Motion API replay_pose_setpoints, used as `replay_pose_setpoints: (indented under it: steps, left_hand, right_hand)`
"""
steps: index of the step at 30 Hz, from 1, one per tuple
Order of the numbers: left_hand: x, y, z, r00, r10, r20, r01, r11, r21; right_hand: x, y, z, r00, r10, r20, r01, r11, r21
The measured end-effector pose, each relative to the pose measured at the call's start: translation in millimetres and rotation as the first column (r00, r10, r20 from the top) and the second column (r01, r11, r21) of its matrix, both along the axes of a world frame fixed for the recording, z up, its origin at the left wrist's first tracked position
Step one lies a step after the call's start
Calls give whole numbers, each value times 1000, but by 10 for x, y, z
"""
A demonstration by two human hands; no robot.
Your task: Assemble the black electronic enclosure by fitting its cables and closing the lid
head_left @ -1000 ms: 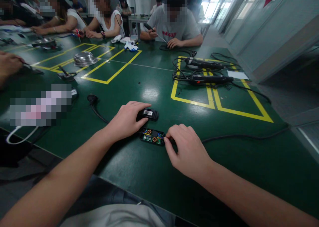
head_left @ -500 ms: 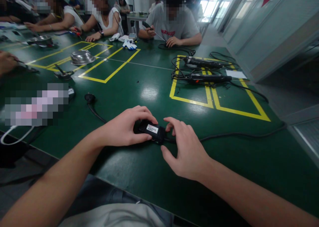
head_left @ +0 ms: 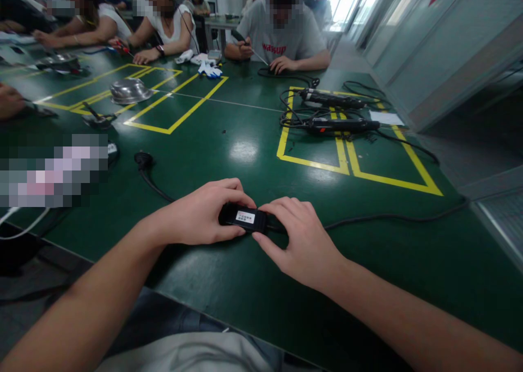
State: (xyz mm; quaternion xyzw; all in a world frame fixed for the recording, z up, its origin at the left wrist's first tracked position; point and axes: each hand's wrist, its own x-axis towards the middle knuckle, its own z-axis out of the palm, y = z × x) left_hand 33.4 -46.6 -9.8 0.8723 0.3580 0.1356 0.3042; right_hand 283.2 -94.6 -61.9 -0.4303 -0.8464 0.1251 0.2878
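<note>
1. Both hands close on a black box (head_left: 244, 218) lying on the green table (head_left: 245, 285), near its front edge.
2. The left hand (head_left: 200, 215) wraps the box's left end, thumb below, fingers over the top.
3. The right hand (head_left: 302, 240) pinches its right end, where a cable (head_left: 388, 218) leaves.
4. Two power tools (head_left: 339, 124) lie well beyond.

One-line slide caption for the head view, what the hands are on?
Both hands, left hand and right hand, clasp a black adapter box on the green table.
</note>
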Motion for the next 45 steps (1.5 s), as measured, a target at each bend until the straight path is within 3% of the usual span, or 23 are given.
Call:
replay_pose_setpoints:
  steps: [13, 28, 32, 36, 39, 45]
  left_hand:
    - [1, 4, 17, 997, 6, -80, -4, 1000, 21]
    - [5, 1, -7, 998, -5, -59, 7, 999, 43]
    - [-13, 22, -11, 1000, -17, 10, 17, 1000, 2]
    - [-59, 108, -70, 992, 103, 66, -110, 988, 109]
    - [-78, 194, -171, 966, 255, 32, -254, 929, 267]
    - [-71, 284, -309, 964, 256, -66, -229, 933, 278]
  right_hand:
    - [-3, 9, 13, 1000, 12, -13, -12, 1000, -29]
    - [-7, 3, 4, 1000, 15, -3, -15, 1000, -24]
    - [-3, -15, 13, 999, -9, -43, 7, 999, -37]
    - [16, -31, 23, 988, -70, -135, 59, 995, -81]
    - [19, -27, 27, 990, -61, -125, 52, 996, -78]
    - [2, -8, 13, 995, -61, -78, 58, 998, -37]
